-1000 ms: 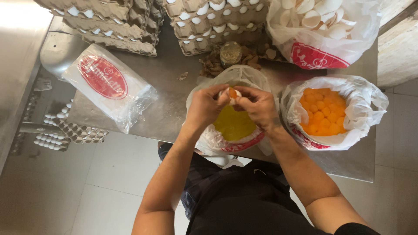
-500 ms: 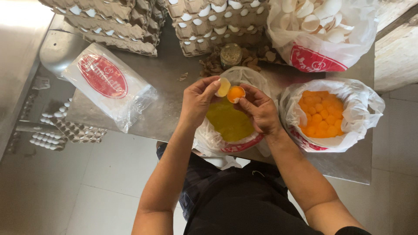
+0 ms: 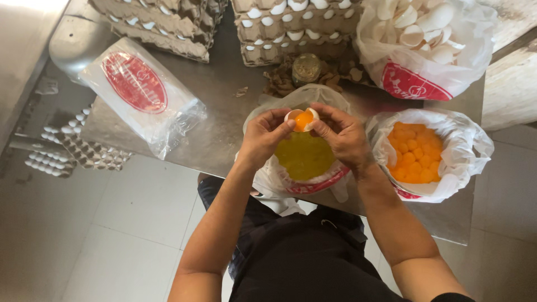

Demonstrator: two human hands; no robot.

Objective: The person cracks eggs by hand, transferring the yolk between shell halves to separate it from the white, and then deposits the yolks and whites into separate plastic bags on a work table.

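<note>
Both hands meet over the middle bag: the left hand (image 3: 263, 137) and right hand (image 3: 344, 134) pinch a cracked eggshell (image 3: 301, 118) between their fingertips, an orange yolk sitting in it, directly above the bag of yellowish liquid (image 3: 305, 159). Just right stands a white bag of yolks (image 3: 417, 154). Behind it sits a bag of empty shells (image 3: 425, 33) with a red label. Egg trays (image 3: 291, 25) line the far edge of the metal table (image 3: 218, 112), and a flat red-labelled packet (image 3: 140, 92) lies left.
</note>
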